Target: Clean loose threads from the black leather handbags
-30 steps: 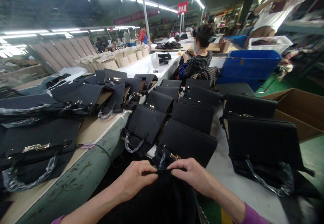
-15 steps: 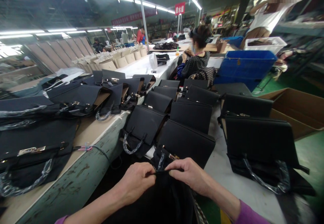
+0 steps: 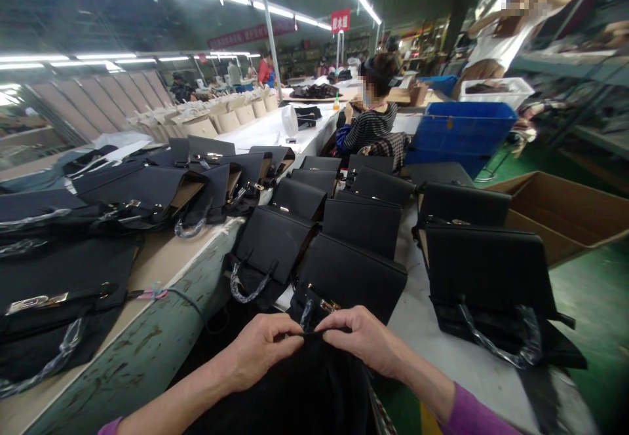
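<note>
My left hand point(image 3: 268, 342) and my right hand point(image 3: 356, 338) meet at the lower centre, thumbs and forefingers pinching the top edge of a black cloth point(image 3: 304, 389). The cloth hangs below my fingers into the dark, and I cannot tell what it belongs to. Just beyond my fingertips lies a black handbag point(image 3: 351, 278) with a gold clasp point(image 3: 328, 305) and a plastic-wrapped handle. To its left rests another black handbag point(image 3: 272, 245), its wrapped handle point(image 3: 250, 287) looped toward me.
Rows of black handbags cover the left bench point(image 3: 162, 350) and the white table point(image 3: 417, 310). At right stand an open cardboard box point(image 3: 560, 206) and a blue bin point(image 3: 459, 133). A seated person point(image 3: 376, 117) works ahead; another person point(image 3: 511, 48) stands at the upper right.
Both hands keep their pinch on the black cloth's edge, nearly still. The surroundings have shifted slightly left in view, as my head has turned a little right.
</note>
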Demonstrator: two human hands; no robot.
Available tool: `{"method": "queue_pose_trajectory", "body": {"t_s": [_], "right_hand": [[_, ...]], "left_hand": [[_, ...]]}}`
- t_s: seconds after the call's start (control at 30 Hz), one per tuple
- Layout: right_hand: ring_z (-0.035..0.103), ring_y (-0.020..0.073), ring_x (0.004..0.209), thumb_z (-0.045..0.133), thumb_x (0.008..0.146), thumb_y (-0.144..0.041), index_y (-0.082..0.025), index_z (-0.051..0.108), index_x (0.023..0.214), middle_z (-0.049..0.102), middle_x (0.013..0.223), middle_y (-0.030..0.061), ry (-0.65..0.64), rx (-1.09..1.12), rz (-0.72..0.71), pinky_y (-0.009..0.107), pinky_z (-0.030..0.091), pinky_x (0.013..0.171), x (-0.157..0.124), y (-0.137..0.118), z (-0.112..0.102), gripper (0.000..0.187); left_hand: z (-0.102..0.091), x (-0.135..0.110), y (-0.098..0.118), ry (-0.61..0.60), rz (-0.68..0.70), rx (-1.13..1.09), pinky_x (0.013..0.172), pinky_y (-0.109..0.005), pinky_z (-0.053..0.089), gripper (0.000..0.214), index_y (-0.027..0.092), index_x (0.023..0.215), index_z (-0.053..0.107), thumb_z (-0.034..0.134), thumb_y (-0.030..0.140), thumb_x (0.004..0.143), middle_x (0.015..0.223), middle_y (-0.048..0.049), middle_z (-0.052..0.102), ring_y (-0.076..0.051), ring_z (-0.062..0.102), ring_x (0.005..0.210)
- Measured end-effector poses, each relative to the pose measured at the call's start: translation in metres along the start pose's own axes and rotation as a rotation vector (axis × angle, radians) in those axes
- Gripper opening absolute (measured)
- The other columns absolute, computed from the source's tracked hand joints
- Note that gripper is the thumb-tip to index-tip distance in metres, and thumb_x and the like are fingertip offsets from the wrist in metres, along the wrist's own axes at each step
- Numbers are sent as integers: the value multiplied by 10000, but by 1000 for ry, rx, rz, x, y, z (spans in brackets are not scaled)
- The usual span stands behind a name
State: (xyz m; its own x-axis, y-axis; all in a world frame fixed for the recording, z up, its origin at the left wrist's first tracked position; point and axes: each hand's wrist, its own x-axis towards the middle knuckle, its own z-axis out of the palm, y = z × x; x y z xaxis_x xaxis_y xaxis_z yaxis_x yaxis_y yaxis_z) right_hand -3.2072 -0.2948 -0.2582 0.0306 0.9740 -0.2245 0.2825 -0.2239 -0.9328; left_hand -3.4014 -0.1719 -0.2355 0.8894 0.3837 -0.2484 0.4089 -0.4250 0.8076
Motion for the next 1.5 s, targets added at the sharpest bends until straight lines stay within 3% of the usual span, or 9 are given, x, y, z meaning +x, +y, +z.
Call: {"method": "queue_pose_trajectory", "body": {"t_s": [0.23, 0.53, 0.67, 0.77, 0.9, 1.0, 1.2, 1.37, 1.5], "right_hand": [[679, 215, 843, 578, 800, -227, -181, 782, 956, 765, 895, 17, -19, 44, 3, 272, 488, 771, 4, -1, -1, 260], [662, 199, 825, 581, 797, -237, -193, 782, 966, 755, 877, 10, -32, 45, -11, 256, 489, 742, 5, 0, 0, 267], [642, 182, 773, 569, 826, -295, -189, 774, 1004, 747, 880, 11, -191, 85, 4, 255, 475, 721, 4, -8, -9, 291], [611, 168, 732, 649, 794, -375, -216, 771, 1005, 728, 832, -5, -279, -86, -48, 238, 440, 673, 11, -17, -11, 291], [547, 137, 620, 723, 737, -407, -243, 773, 767, 646, 642, -40, -212, -389, -115, 220, 362, 578, 25, -22, 2, 174], [580, 148, 683, 673, 794, -389, -240, 736, 680, 664, 702, -39, -218, -439, -185, 224, 375, 628, 32, -22, 10, 199], [625, 171, 792, 636, 825, -335, -284, 760, 797, 696, 796, -53, -261, -373, -195, 239, 402, 706, 34, -17, 12, 136], [637, 187, 913, 635, 834, -357, -333, 763, 987, 730, 956, -57, -283, -382, -176, 253, 404, 784, 35, -14, 13, 201], [634, 180, 893, 638, 833, -363, -322, 767, 970, 726, 926, -49, -293, -400, -149, 251, 398, 763, 34, -15, 11, 193]], "left_hand": [[4, 4, 3, 52, 67, 292, 637, -210, 358, 241, 178, 722, 681, 494, 191, 872, 728, 14, 618, -115, 562, 694], [2, 10, 4, 27, -1, 348, 621, -232, 356, 245, 187, 728, 706, 514, 264, 858, 712, 0, 665, -142, 585, 668], [2, 6, 9, 37, -4, 286, 609, -232, 347, 218, 185, 711, 713, 545, 261, 829, 675, 12, 635, -133, 554, 644], [2, 5, 10, 34, -35, 247, 582, -224, 338, 210, 179, 723, 726, 585, 307, 812, 654, 25, 615, -123, 529, 622], [0, 5, 2, 34, -126, 182, 517, -217, 301, 269, 161, 739, 745, 638, 406, 774, 592, 33, 552, -118, 472, 583], [-3, 1, -4, 24, -191, 142, 484, -218, 283, 334, 150, 764, 749, 632, 462, 769, 568, 39, 504, -108, 418, 543], [-8, -16, 3, -32, -157, 138, 498, -216, 272, 276, 159, 683, 680, 530, 347, 820, 572, 45, 428, -103, 391, 557], [-10, -27, 9, -46, -154, 197, 532, -230, 264, 272, 170, 572, 553, 500, 285, 813, 573, 40, 438, -104, 394, 551], [-7, -41, 11, -7, -170, 247, 554, -245, 251, 287, 170, 538, 456, 478, 251, 812, 599, 31, 451, -105, 414, 571]]}}
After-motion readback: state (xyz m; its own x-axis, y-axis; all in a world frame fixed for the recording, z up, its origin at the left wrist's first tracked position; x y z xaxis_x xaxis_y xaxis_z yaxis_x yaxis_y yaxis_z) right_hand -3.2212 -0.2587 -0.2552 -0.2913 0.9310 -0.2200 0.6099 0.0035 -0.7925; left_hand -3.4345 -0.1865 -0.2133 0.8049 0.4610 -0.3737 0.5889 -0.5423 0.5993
